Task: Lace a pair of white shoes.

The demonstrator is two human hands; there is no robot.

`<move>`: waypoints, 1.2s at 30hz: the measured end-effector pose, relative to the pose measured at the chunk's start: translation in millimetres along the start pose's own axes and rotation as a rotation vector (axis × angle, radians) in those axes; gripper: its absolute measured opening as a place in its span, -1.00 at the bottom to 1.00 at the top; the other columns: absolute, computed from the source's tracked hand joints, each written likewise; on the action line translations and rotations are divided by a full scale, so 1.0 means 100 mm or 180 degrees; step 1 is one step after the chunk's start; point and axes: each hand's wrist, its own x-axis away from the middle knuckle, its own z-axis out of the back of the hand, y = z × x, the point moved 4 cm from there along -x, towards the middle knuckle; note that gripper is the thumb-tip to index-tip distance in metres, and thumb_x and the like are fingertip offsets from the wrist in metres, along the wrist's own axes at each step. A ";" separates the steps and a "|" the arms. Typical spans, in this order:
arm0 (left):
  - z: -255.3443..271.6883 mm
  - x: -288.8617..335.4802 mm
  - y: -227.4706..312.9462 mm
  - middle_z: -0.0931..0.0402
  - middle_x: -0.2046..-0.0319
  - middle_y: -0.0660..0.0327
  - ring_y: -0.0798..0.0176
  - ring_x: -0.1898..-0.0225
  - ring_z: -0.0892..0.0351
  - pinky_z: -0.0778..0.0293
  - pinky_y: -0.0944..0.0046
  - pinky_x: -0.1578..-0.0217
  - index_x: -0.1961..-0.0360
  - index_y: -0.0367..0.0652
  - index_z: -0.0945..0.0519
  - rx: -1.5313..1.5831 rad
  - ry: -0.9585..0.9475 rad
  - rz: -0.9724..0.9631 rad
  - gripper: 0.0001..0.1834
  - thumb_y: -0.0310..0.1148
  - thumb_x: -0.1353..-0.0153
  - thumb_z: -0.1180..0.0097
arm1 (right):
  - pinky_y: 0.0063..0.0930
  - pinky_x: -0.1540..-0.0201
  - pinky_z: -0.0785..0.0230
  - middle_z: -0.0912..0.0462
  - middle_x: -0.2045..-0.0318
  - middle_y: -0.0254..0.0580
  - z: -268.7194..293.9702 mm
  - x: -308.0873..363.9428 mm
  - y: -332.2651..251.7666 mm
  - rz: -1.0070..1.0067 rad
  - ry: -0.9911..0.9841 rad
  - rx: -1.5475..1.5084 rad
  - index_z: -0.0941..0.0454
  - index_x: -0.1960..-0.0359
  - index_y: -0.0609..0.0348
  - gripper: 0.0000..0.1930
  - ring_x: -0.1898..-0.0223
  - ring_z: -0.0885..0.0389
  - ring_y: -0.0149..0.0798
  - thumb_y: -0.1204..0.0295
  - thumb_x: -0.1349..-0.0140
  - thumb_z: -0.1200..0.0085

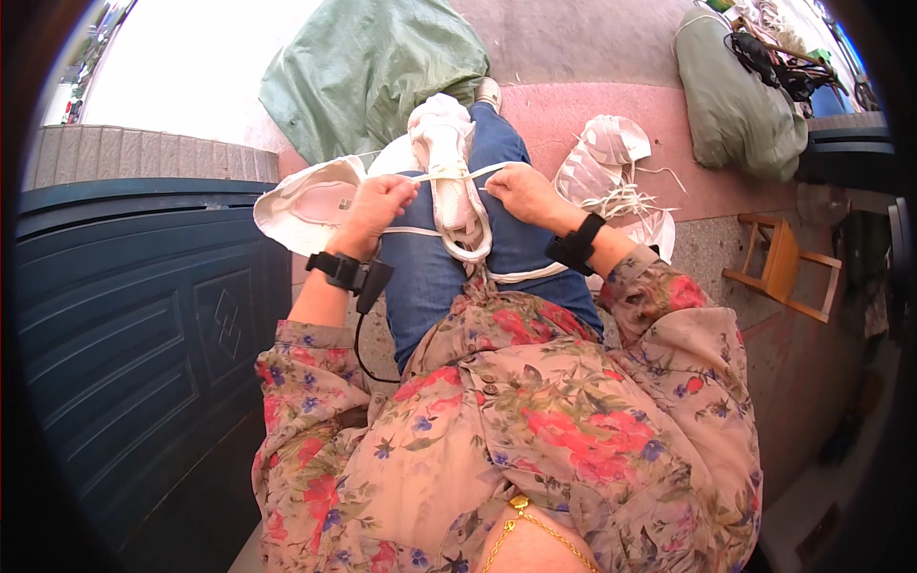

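Observation:
A white shoe upper (457, 212) lies lengthwise on my lap, its rounded opening edge toward me. Across it runs a white shoelace (437, 176), stretched between my two hands. My left hand (375, 205) is closed in a pinch on the lace to the left of the upper. On the other side, my right hand (527, 196) pinches the lace with fingers curled. Loose lace also trails over both thighs. Beside my left hand sits another white shoe upper (310, 202) with a pinkish inside. More white uppers (597, 164) with tangled laces lie to the right of my knees.
A green sack (373, 72) spreads on the ground ahead, near my foot. Farther right stands a second full green sack (735, 105) beside a heap of mixed items. A small wooden stool (778, 265) is at the right, and a dark blue panelled door (143, 315) at the left.

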 end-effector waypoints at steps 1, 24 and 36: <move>-0.09 -0.02 -0.06 -0.49 0.57 0.31 0.50 0.53 -0.40 -0.30 0.48 0.51 0.37 -0.27 -0.58 -0.0444 0.0019 0.0012 -0.78 -0.35 -0.13 0.03 | -0.23 0.22 -0.31 -0.55 0.43 -0.04 -0.01 -0.03 -0.08 -0.0142 0.0109 0.0421 -0.56 0.48 0.20 -0.80 0.30 -0.50 -0.04 0.37 -0.06 0.07; -0.28 -0.10 -0.12 -0.52 0.55 0.01 -0.06 0.40 -0.50 -0.40 0.04 0.33 0.54 -0.19 -0.57 -0.2505 0.0991 -0.1204 -0.79 -0.33 -0.06 0.04 | -0.30 0.25 -0.16 -0.51 0.48 -0.29 -0.07 -0.19 -0.39 0.0634 0.0217 0.1847 -0.55 0.58 0.05 -0.94 0.30 -0.43 -0.24 0.46 0.10 -0.01; -0.53 0.17 0.16 -0.53 0.55 0.20 0.12 0.25 -0.40 -0.26 0.06 0.24 0.60 -0.10 -0.58 -0.3545 0.1720 -0.1248 -0.79 -0.24 -0.03 -0.04 | -0.29 0.24 -0.15 -0.53 0.45 -0.24 -0.01 0.04 -0.38 0.0044 0.0707 0.1477 -0.59 0.52 0.08 -0.71 0.25 -0.41 -0.22 0.12 0.01 -0.06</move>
